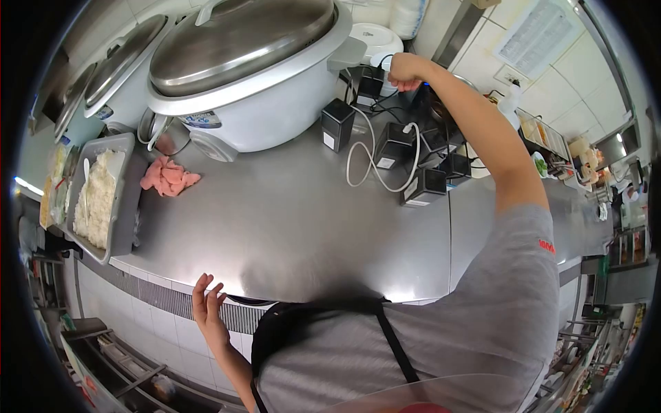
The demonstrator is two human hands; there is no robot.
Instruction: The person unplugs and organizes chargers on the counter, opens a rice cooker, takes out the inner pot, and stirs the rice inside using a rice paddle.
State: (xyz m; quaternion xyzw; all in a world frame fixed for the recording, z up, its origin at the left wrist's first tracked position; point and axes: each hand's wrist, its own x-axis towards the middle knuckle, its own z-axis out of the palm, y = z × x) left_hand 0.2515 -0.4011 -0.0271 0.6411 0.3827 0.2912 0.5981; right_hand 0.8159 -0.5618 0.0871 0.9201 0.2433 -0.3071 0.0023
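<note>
My right hand (407, 71) is stretched to the back of the counter, its fingers curled closed. It is beside a small white object (386, 74) and dark cables; what it holds, if anything, is hidden. Below it stand several black box-shaped devices (394, 144) with white labels, and a looped white cable (372, 165) runs among them. My left hand (209, 306) hangs just off the counter's front edge, fingers loosely apart, with nothing in it.
A large rice cooker (268, 110) with a steel lid stands at the back of the steel counter (296, 213). A crumpled pink cloth (168, 177) lies near a grey tub (122, 199) of cooked rice (98, 199). Food trays (544, 134) line the right side.
</note>
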